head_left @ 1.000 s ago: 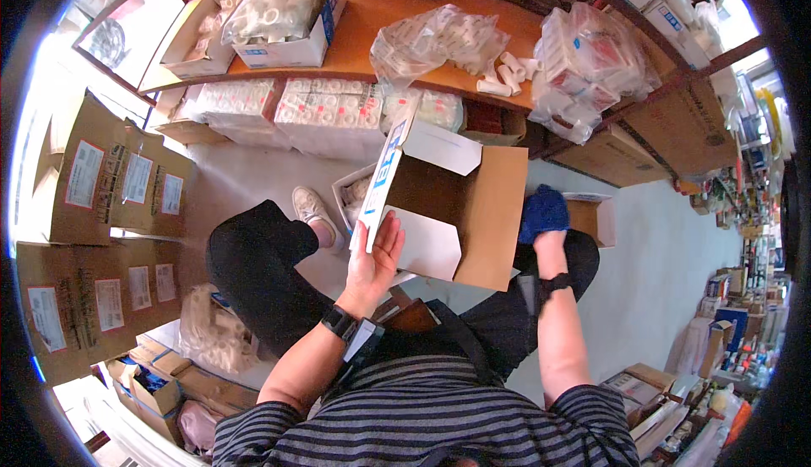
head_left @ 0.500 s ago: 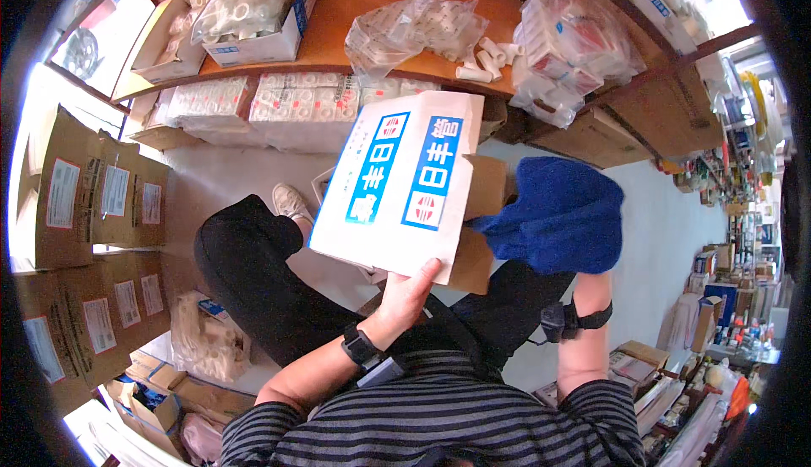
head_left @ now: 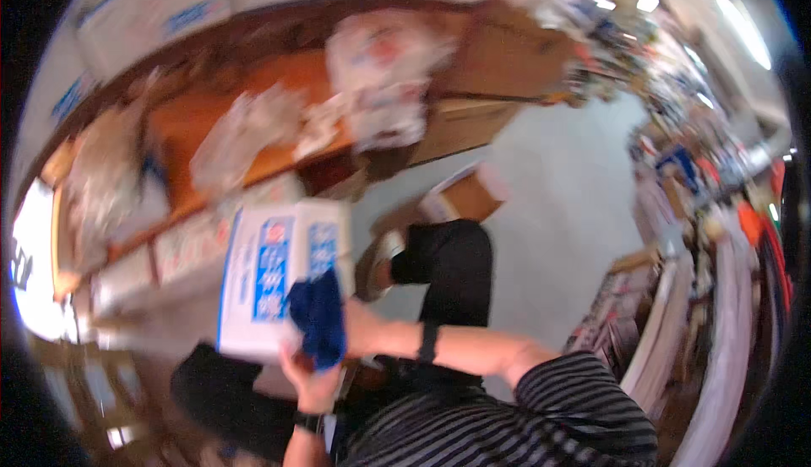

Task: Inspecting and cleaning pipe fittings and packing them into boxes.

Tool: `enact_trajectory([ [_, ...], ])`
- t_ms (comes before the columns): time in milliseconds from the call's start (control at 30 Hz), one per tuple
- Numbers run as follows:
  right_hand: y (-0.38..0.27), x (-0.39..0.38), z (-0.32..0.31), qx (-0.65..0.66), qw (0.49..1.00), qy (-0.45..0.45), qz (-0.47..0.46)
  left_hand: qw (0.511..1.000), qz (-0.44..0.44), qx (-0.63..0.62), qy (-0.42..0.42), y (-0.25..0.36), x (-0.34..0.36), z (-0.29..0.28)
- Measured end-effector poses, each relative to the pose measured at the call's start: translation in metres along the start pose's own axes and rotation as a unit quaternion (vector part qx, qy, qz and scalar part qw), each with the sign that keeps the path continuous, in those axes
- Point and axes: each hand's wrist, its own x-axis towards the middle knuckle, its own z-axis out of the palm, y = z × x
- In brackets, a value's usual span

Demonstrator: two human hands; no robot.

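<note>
A white cardboard box (head_left: 245,298) with blue printed panels is held up over my lap, blurred by motion. My left hand (head_left: 311,381) grips its lower near edge, with the thumb up against its side. A dark blue cloth (head_left: 319,317) lies against the printed face, close to the box's lower right corner. My right hand (head_left: 363,330) is closed on this cloth from the right; its fingertips are partly hidden behind it. Both hands are close together at that corner.
Ahead is an orange-brown shelf (head_left: 194,159) with clear plastic bags (head_left: 249,133) and a filled white bag (head_left: 384,78). An open carton (head_left: 465,197) stands on the floor beyond my knee. Long wrapped bundles (head_left: 726,332) and crowded shelves line the right side.
My view has turned to the right. My right hand has brought the blue cloth from out at the right in to the box. My left hand keeps its hold on the box.
</note>
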Motion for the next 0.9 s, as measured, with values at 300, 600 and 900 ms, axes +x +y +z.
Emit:
enact_trajectory([
  [300, 0.024, -0.004, 0.033, -0.012, 0.998, 0.042, -0.055, 0.989, 0.092, 0.089, 0.080, -0.003, 0.023, -0.004],
  [600, 0.114, 0.054, 0.013, -0.087, 0.967, 0.222, 0.095, 0.998, 0.023, 0.019, 0.059, -0.010, 0.017, 0.006],
  [900, -0.004, -0.016, 0.018, 0.099, 0.995, 0.012, -0.031, 0.989, 0.136, 0.037, 0.054, -0.003, 0.029, -0.020],
])
